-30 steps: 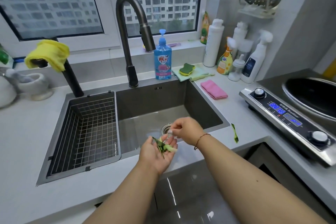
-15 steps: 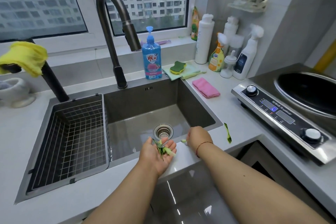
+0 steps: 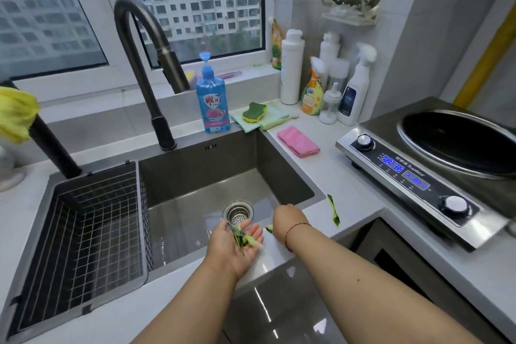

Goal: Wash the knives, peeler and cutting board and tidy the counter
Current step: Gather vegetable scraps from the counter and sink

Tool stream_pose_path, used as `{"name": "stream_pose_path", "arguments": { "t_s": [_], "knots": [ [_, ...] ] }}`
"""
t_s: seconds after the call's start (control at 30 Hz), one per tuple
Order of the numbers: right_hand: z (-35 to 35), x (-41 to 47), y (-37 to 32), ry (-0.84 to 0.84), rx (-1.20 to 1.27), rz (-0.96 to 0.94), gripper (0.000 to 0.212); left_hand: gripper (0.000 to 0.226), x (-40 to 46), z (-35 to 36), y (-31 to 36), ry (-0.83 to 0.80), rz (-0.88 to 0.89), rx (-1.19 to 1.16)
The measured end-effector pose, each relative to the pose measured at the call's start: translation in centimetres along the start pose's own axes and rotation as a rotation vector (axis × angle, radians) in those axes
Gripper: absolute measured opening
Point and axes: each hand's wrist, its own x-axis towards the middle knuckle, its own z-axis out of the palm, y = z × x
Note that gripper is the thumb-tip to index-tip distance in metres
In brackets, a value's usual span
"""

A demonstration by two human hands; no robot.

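My left hand [image 3: 233, 244] is held palm up over the front of the sink [image 3: 195, 195], loosely cupped, with several green peel scraps [image 3: 245, 240] lying in it. My right hand [image 3: 287, 220] is lowered onto the sink's front rim with its back towards me, so its fingers are hidden. A small peel piece [image 3: 269, 228] lies on the rim just left of that hand. A longer green peel strip [image 3: 333, 211] lies on the counter to its right. No knife, peeler or cutting board is in view.
A drain strainer [image 3: 238, 212] sits in the basin and a wire basket [image 3: 92, 232] fills the sink's left side. Behind are the faucet [image 3: 145, 70], a blue soap bottle [image 3: 212, 103], a sponge [image 3: 253, 112] and a pink cloth [image 3: 298, 141]. The induction cooker [image 3: 405, 176] with a wok [image 3: 460, 139] stands right.
My right hand has dropped from above my left palm down to the sink's front rim, beside a small peel piece. My left hand still carries the scraps.
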Motion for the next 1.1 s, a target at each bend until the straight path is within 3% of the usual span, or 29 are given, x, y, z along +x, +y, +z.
{"name": "stream_pose_path", "arguments": {
  "t_s": [0.1,0.2,0.3,0.37,0.43,0.5,0.57,0.63,0.73,0.87,1.1],
  "knots": [
    [-0.8,0.0,0.2,0.015,0.146,0.025,0.022,0.064,0.1,0.3,0.1,-0.013,-0.006,-0.01],
    [-2.2,0.1,0.6,0.052,0.51,-0.05,0.009,0.063,0.2,0.8,0.0,-0.064,-0.028,-0.036],
    [-3.5,-1.4,0.0,-0.095,0.799,-0.19,0.019,0.063,0.0,1.7,-0.3,-0.13,-0.041,-0.037],
    [-3.7,-1.8,0.2,-0.087,0.772,-0.199,0.019,0.062,-0.3,2.4,-0.6,-0.157,-0.048,-0.045],
    [-3.9,-1.1,1.8,0.126,0.667,-0.102,0.014,0.061,-0.7,3.0,-0.9,-0.158,-0.057,-0.043],
    [-3.9,0.1,4.8,0.377,0.576,0.1,0.011,0.061,-1.0,3.3,-1.0,-0.145,-0.058,-0.034],
    [-3.3,1.0,7.9,0.459,0.535,0.338,0.022,0.061,-1.2,3.3,-1.0,-0.137,-0.065,-0.032],
    [-2.3,1.1,10.2,0.406,0.511,0.481,0.034,0.061,-1.3,3.1,-0.8,-0.136,-0.068,-0.032],
    [-0.8,1.5,11.3,0.309,0.442,0.541,0.042,0.062,-1.3,2.7,-0.6,-0.125,-0.066,-0.036],
    [-0.4,1.9,10.7,0.267,0.36,0.517,0.02,0.061,-1.3,2.5,-0.6,-0.105,-0.061,-0.044],
    [-0.6,1.8,10.5,0.227,0.156,0.374,0.026,0.061,-1.6,2.5,-0.6,-0.086,-0.041,-0.037]
  ]
}}
